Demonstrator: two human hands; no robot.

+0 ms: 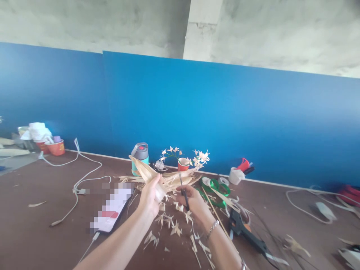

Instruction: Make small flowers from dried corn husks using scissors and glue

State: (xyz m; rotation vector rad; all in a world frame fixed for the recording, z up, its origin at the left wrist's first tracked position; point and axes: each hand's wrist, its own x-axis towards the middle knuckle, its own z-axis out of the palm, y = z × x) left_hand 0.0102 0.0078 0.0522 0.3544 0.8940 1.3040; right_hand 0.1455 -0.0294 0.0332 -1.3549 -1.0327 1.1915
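Nearest, on the brown table (42, 240), thin scraps (194, 249) lie below the right hand, and small star-shaped flowers (176, 228) are scattered between the two forearms, just short of the hands. A bracelet (213, 229) circles the right wrist.

The left hand (152, 195) is closed around a pale dry husk (144, 170), whose pointed end sticks up and away to the left of the fingers. The right hand (193, 199) is wrapped on the black handle of a pair of scissors (184, 197); its blades point away from the hand, and whether they touch the husk I cannot tell.

Left of the left hand lies a phone (115, 212) with its cable plugged in. Right of the right hand rests a black glue gun (247, 234), with rolls of green ribbon (224, 189) a little beyond it.

Just past both hands spreads a pile of husks (189, 179). Behind the pile, beyond the left hand, stands a teal bottle (140, 153); beyond the right hand is a red paper cup (183, 166), with flower sprays around its top. Farther to the right of that hand sits a white cup (235, 176), and well left of the left hand are more red cups (57, 147). Farthest from the hands rise a blue partition (219, 112) and a grey wall (267, 37).
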